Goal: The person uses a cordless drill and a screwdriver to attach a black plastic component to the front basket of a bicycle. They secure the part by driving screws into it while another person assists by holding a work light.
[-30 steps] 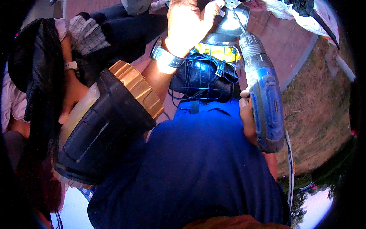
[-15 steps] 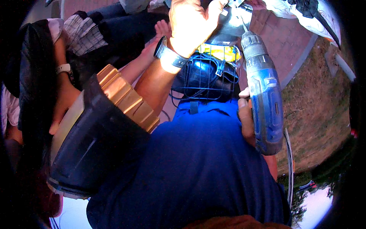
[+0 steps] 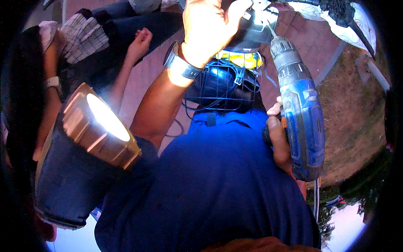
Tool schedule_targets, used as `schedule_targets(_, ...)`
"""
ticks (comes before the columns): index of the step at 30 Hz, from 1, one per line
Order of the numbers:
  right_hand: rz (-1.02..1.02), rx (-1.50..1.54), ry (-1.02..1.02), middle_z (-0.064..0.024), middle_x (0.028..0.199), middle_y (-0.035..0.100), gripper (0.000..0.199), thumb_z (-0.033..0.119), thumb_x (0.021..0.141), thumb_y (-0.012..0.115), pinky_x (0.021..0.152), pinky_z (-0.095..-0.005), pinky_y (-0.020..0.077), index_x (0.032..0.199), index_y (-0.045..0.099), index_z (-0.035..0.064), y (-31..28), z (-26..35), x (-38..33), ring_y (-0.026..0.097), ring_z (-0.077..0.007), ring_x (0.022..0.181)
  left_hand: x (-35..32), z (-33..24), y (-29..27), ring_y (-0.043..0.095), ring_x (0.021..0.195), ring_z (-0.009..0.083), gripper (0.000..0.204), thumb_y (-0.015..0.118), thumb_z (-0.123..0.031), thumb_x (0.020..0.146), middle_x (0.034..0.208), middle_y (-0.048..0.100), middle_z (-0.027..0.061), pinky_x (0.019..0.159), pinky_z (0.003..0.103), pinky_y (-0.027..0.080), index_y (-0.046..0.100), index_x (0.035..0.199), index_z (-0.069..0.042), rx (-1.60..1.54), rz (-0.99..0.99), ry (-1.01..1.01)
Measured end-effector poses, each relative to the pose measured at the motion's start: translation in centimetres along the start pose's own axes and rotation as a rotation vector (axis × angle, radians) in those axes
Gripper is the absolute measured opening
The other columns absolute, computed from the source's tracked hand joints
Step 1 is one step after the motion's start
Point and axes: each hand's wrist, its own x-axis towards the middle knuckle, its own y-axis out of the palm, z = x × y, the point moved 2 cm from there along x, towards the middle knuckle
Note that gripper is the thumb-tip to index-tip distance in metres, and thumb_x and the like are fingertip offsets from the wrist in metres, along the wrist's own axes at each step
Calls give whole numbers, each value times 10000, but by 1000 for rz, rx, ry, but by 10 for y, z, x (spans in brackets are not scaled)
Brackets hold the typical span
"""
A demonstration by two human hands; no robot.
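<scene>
My right hand (image 3: 280,143) is wrapped round the handle of a blue and grey cordless drill (image 3: 304,122). The drill's thin bit (image 3: 271,30) points up at the right edge of a dark casing (image 3: 252,33), close to it; whether it touches I cannot tell. My left hand (image 3: 205,29), with a watch (image 3: 172,54) on its wrist, is brightly lit beside the casing. Its thumb reaches a shiny metal piece (image 3: 259,6) on top of the casing; the other fingers are cut off or washed out, so what they grip is hidden.
Below the casing is a wire basket (image 3: 228,90) with dark items, cables and a yellow cloth (image 3: 243,59). At left a person's hand (image 3: 40,151) is by a large lit flashlight (image 3: 90,130). Another bare hand (image 3: 142,40) is behind it. White bags (image 3: 357,29) lie at upper right.
The drill's body has swung a little right and down, its bit staying by the casing. The flashlight has moved left and turned, so its lit lens shows. The other bare hand has moved left.
</scene>
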Motion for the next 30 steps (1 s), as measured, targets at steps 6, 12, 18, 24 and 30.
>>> schedule_targets(6, -26, 227, 418, -65, 885, 720, 203, -37, 802, 800, 716, -319, 567, 912, 700, 101, 1, 8, -24, 720, -210, 817, 0, -6, 1, 585, 831, 282, 297, 835, -179, 833, 915, 630, 130, 753, 371, 493, 665, 1032, -39, -70, -10, -27)
schedule_targets(12, -17, 242, 392, -102, 920, 722, 246, -71, 810, 796, 758, -333, 599, 920, 673, 112, 7, 4, -19, 735, -250, 860, -5, -17, -10, 602, 834, 284, 271, 822, -102, 806, 923, 624, 127, 746, 367, 503, 645, 991, -14, -28, -61, -53)
schedule_targets(18, 28, 226, 266, -161, 1036, 718, 363, -122, 803, 767, 876, -394, 596, 1067, 675, 111, 8, 5, -26, 737, -260, 980, 3, -32, -13, 640, 860, 306, 256, 813, -63, 781, 959, 647, 143, 752, 377, 536, 638, 960, -12, 38, -17, -61)
schedule_targets(24, 77, 662, 672, -139, 1129, 688, 372, -104, 864, 706, 917, -352, 568, 1183, 641, 77, -3, 12, -11, 699, -226, 1052, 18, -29, -13, 706, 907, 359, 264, 798, -41, 775, 1045, 702, 204, 813, 383, 567, 674, 1002, 8, 63, -29, 84)
schedule_targets(30, -11, 613, 682, -122, 1074, 682, 358, -81, 844, 733, 874, -352, 559, 1153, 647, 79, 9, 6, -13, 690, -224, 996, 30, -29, -11, 714, 902, 365, 253, 702, -92, 832, 1067, 727, 194, 797, 426, 561, 717, 1070, -9, 208, 202, 111)
